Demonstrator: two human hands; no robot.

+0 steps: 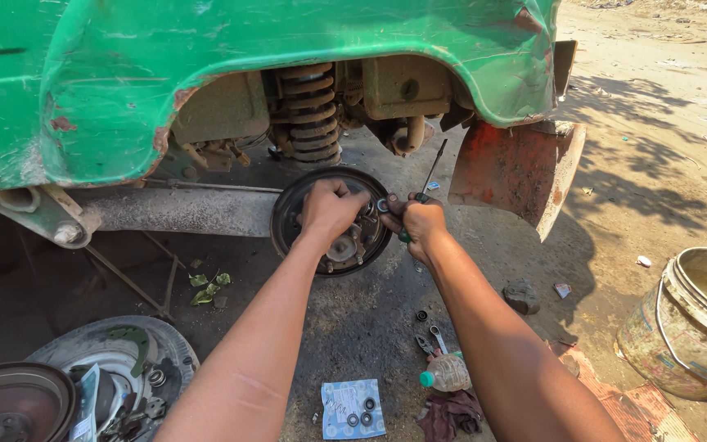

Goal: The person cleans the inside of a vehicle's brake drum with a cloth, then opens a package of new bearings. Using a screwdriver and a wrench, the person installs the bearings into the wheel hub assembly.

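At the near left lies a wheel (116,360) flat on the ground, with a dark round drum (14,401) just beside it at the corner. Above them runs the grey axle tube (182,211) under the green body (206,57) of the vehicle, and a rusty coil spring (312,110) hangs in the wheel arch.

My left hand (330,209) is closed in a fist over the upper middle of the round brake plate (294,214) at the end of the axle, pressing on the parts inside it; what exactly the fingers pinch I cannot tell. Just to its right, my right hand (421,223) is wrapped around the green handle of a screwdriver (430,178), whose thin shaft points up and away towards the arch. The two hands are near each other, almost touching at the plate's right edge.

On the ground near me lie a small blue packet (353,408) of rings, a plastic bottle (447,374) with a green cap, a wrench (438,339) and a dark red rag (452,413). Farther right hangs a rusty orange mudguard (517,173), and at the near right stands a worn bucket (689,327).
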